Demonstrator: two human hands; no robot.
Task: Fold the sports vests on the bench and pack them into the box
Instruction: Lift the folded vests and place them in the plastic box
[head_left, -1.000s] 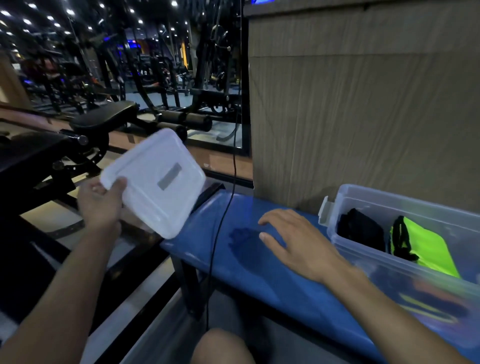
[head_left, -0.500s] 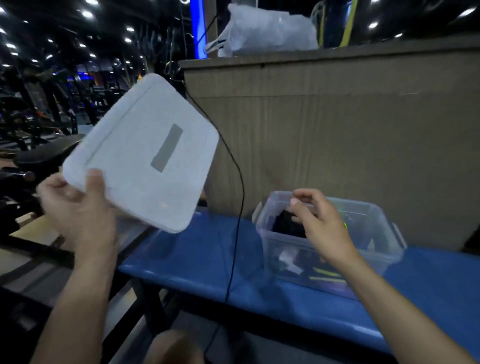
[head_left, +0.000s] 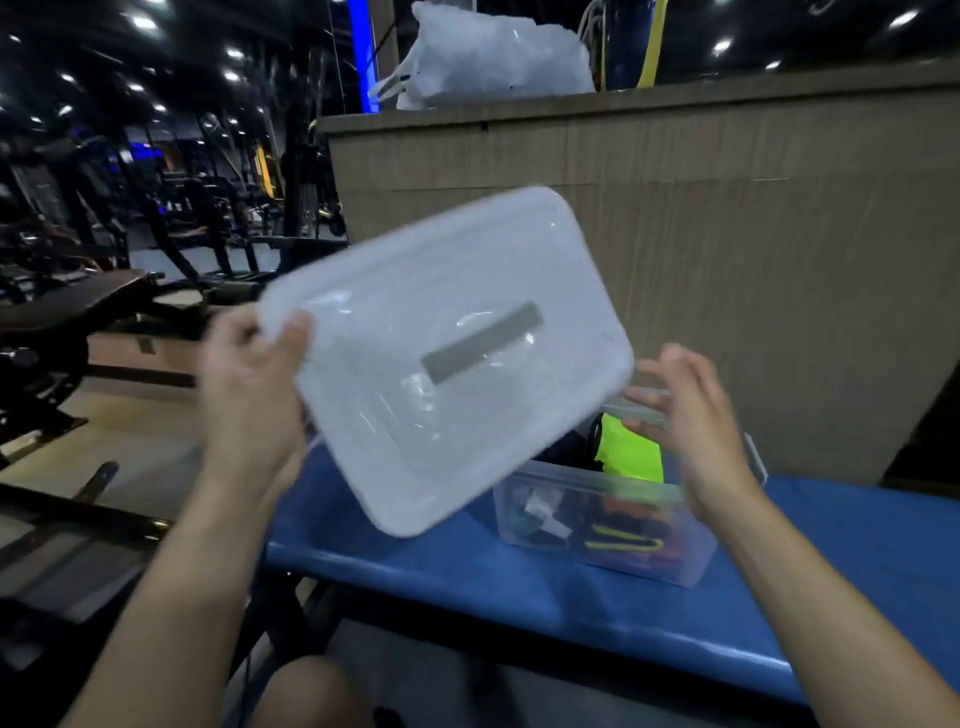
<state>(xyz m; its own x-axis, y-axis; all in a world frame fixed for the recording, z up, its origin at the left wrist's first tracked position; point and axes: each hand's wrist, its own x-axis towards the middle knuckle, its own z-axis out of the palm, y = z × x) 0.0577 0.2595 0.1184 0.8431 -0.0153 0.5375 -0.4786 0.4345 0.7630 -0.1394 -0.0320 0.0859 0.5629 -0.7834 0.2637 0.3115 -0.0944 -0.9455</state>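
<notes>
The bench (head_left: 571, 597) has a blue padded top and stands against a wood-grain counter (head_left: 753, 260) in a dim gym with ceiling spotlights. A white plastic bag (head_left: 493, 57) sits on the counter; dark exercise machines (head_left: 78, 312) fill the space to my left. The clear box (head_left: 613, 525) rests on the bench and holds folded vests (head_left: 628, 454), one neon yellow. My left hand (head_left: 249, 400) pinches the white lid (head_left: 447, 358) by its corner, tilted, covering part of the box. My right hand (head_left: 691, 421) is spread wide just beside the lid's far edge, holding nothing.
</notes>
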